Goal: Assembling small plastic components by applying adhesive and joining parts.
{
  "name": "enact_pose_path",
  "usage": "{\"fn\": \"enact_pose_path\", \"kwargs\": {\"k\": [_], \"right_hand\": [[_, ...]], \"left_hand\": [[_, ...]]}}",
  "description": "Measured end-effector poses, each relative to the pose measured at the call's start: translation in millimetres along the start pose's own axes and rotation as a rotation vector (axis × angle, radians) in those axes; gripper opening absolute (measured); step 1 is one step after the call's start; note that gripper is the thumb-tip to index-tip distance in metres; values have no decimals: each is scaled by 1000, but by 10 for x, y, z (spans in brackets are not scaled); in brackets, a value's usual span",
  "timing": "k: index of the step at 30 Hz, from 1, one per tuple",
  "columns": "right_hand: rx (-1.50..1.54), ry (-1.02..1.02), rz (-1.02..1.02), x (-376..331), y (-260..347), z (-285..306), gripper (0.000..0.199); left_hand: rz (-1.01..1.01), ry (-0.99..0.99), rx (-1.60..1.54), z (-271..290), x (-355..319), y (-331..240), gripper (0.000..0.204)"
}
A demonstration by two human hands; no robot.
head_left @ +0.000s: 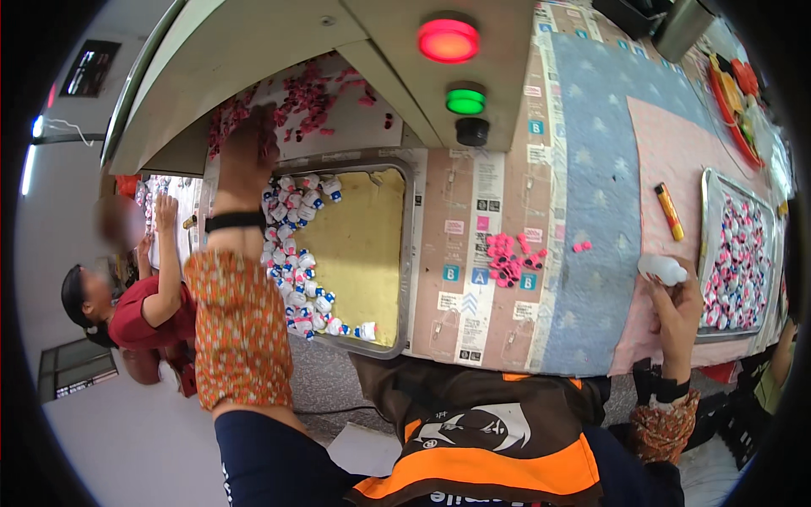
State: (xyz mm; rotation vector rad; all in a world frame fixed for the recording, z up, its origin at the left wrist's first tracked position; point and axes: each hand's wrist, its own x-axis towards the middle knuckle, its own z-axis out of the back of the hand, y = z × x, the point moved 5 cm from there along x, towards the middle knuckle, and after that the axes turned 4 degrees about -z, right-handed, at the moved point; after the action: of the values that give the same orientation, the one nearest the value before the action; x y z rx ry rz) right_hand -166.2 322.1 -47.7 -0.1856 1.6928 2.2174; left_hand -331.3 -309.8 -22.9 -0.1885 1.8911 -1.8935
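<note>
My left hand (252,139) reaches under the metal housing of a machine, among many small pink pieces (306,106) scattered on a pale surface. It is in shadow and its fingers are hard to make out. My right hand (678,308) is closed round a small white plastic bottle (662,269) above the pink cloth. A metal tray (404,253) with a yellow lining stands near my left forearm. Small white and blue figures (296,275) crowd its left side. A loose heap of pink pieces (507,259) lies on the table between my hands.
A yellow and black tube (669,211) lies on the pink cloth (646,160). Farther right, a second metal tray (704,190) holds many pink and white pieces. The machine housing (498,51) carries a red and a green light. At the left, a person in red (156,313) works nearby.
</note>
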Motion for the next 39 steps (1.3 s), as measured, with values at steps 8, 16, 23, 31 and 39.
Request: {"fn": "enact_pose_path", "kwargs": {"k": [8,16,23,31,39], "right_hand": [[-44,23,123,7,9,-4,29],[-88,109,85,10,1,-18,26],[-41,115,124,-12,-28,28,29],[-53,127,175,38,-96,42,27],[-69,106,188,43,-104,64,30]], "left_hand": [[270,345,311,-1575,-2520,233,20],[-1000,720,822,-2878,-3327,597,14],[-1184,549,880,-3016,-3165,552,20],[-1127,362,1001,-2796,-2935,476,16],[-967,304,791,-1960,-3112,92,18]]}}
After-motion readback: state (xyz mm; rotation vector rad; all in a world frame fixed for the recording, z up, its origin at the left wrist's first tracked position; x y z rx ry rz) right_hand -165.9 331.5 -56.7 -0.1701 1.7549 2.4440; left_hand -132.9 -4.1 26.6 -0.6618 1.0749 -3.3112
